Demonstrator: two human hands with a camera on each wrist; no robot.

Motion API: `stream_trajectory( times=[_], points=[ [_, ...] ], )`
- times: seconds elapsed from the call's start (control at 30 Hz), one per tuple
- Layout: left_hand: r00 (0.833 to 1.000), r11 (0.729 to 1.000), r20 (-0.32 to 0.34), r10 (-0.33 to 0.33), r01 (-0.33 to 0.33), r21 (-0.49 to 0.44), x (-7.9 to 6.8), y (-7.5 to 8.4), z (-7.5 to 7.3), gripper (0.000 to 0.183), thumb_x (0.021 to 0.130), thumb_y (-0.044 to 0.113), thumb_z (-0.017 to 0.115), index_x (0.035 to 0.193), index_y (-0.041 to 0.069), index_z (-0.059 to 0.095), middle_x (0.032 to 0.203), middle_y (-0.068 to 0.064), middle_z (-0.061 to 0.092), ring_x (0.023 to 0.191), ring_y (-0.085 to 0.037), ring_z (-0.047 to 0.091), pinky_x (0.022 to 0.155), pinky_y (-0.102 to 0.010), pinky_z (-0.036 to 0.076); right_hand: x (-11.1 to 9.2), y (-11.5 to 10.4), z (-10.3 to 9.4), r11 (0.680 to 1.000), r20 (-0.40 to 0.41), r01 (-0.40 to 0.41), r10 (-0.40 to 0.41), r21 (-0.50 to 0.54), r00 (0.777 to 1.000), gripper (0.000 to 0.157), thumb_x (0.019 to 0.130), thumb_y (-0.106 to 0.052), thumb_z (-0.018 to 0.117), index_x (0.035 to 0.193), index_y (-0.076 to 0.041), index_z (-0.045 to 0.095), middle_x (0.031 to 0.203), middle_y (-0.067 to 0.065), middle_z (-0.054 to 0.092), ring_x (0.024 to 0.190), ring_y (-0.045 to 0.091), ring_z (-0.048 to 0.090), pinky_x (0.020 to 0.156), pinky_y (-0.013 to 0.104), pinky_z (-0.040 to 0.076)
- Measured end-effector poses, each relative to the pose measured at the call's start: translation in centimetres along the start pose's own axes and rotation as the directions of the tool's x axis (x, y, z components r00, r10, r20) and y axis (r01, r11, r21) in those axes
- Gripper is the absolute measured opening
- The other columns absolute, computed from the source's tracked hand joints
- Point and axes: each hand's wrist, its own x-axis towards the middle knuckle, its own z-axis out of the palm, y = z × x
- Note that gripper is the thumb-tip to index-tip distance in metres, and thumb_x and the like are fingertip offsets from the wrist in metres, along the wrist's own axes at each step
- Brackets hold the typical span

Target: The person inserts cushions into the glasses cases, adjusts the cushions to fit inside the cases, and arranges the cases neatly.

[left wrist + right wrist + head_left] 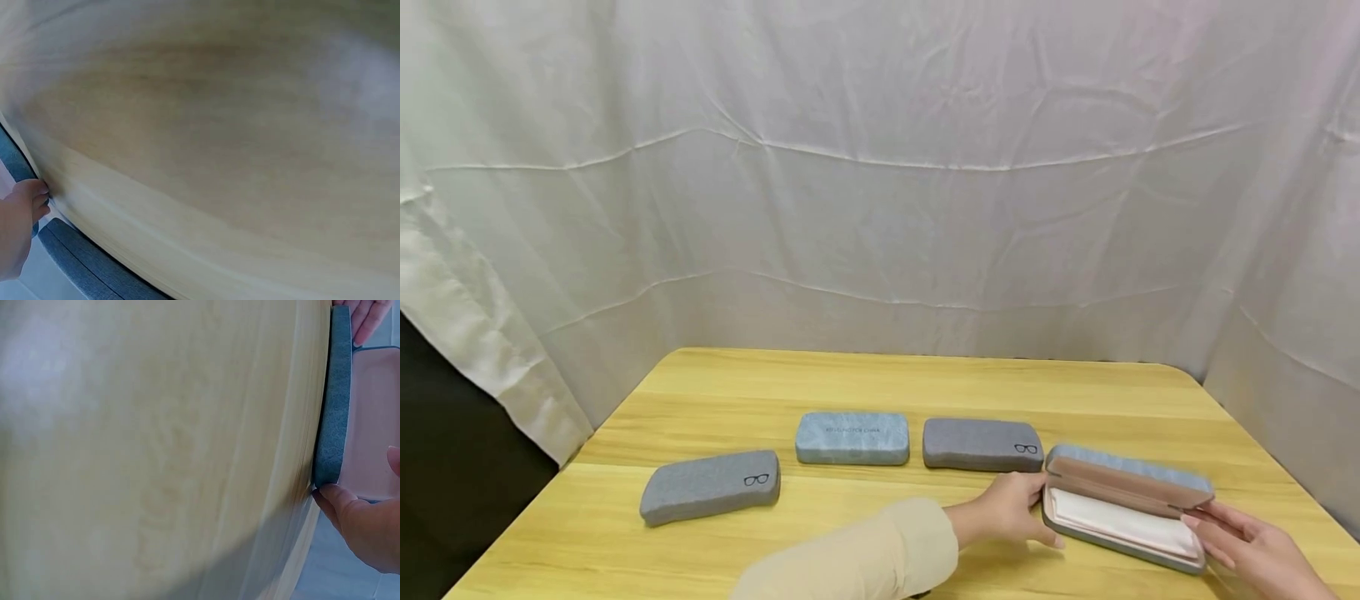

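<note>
An opened glasses case (1123, 550) lies on the table at the right. Its pale blue lid (1150, 471) is partly raised, and a folded whitish cloth (1120, 521) lies in the pink lining. My left hand (1011, 508) touches the case's left end, with its thumb stretched along the front corner. At the right end, my right hand (1255, 546) grips the case, thumb on the inner side and fingers by the lid. The right wrist view shows the same case (334, 400) edge-on with the right hand (369, 534) at its lower end.
Left of the open case lie a grey-purple glasses case (977, 443), a light blue one (852, 439) and a grey one (711, 487), all closed. They sit on a wood-grain table (737, 383). Behind hangs a white curtain (880, 208).
</note>
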Motion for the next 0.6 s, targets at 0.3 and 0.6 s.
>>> stream_trajectory(
  times=[0.3,0.6],
  points=[
    [0.999,0.996,0.046,-0.015,0.019,-0.086,-0.7,-0.5,-0.3,0.074,0.075,0.009,0.077,0.139,0.005,0.040,0.145,-0.002,0.041,0.130,-0.010,0.042,0.098,-0.014,0.041,0.0,0.1,0.5,1.000,0.002,-0.023,0.023,0.013,1.000,0.094,0.093,-0.056,0.042,0.141,0.017,0.006,0.144,0.032,0.019,0.111,0.030,0.058,0.084,0.033,0.053],
    [0.999,0.990,0.007,-0.039,0.040,-0.134,-1.9,-1.2,-0.9,0.077,0.075,0.011,0.077,0.140,0.004,0.038,0.144,-0.005,0.042,0.129,-0.015,0.046,0.098,-0.017,0.042,-0.5,-0.5,1.1,1.000,0.025,-0.001,0.000,0.019,1.000,0.091,0.095,-0.054,0.039,0.141,0.017,0.006,0.144,0.032,0.022,0.110,0.028,0.059,0.086,0.036,0.052]
  ],
)
